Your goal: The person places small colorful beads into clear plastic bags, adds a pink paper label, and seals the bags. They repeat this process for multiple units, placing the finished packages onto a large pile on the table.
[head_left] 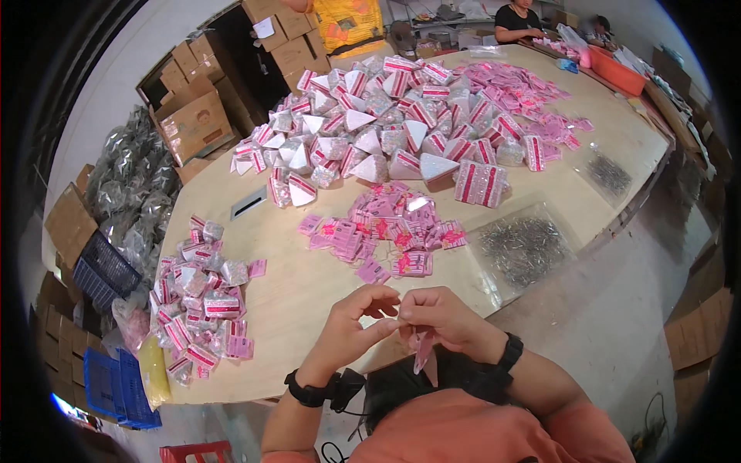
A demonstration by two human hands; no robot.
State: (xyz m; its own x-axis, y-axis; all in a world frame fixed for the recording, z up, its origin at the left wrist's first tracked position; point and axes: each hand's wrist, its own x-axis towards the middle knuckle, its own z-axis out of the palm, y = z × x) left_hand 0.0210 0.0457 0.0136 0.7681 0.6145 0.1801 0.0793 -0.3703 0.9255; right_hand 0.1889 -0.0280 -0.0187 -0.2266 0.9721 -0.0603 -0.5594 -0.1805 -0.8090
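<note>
My right hand is closed in a pinch on a small pink card, which hangs below the fingers above the table's near edge. Beside it, my left hand is curved, with a gap between thumb and fingers; its thumb tip meets the right fingertips. Anything tiny between the fingertips is too small to make out. Just beyond both hands lies a loose pile of pink printed cards. To the right of that pile, a clear shallow tray holds many small metal pins or hooks.
A large heap of clear-wrapped white-and-pink wedge packs covers the table's far side. A smaller heap of packs sits at left. More pink cards lie far right, near an orange basin. Other people are across the table.
</note>
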